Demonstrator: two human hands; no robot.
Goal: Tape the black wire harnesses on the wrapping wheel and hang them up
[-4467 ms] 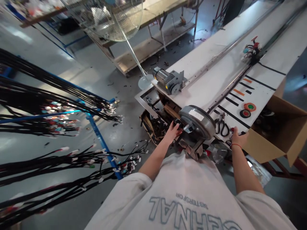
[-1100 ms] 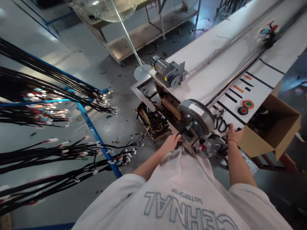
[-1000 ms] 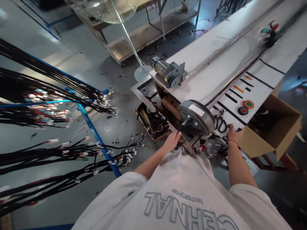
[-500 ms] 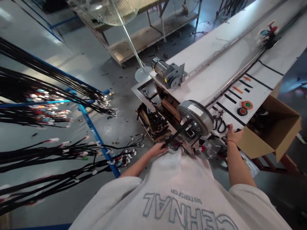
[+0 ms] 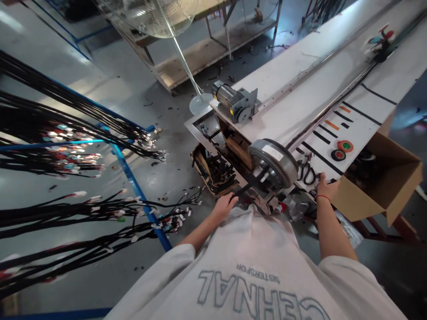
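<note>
My left hand is closed around the near end of a black wire harness, just in front of my shirt. From there the harness runs up into the opening of a grey ring-shaped wheel bearing a white label, at the bench's near end. My right hand, with a red band at its wrist, rests at the edge of the white bench, thumb and fingers apart. Black-handled scissors lie just left of it. Part of its fingers is hidden.
On the bench sit a motor, tape rolls and black and orange strips. A cardboard box stands at right. Wire bundles hang on a blue rack at left. A fan stands behind.
My left hand has moved slightly up and forward toward the wheel along the harness. A white piece inside the wheel's opening has shifted. My right hand stays at the bench edge.
</note>
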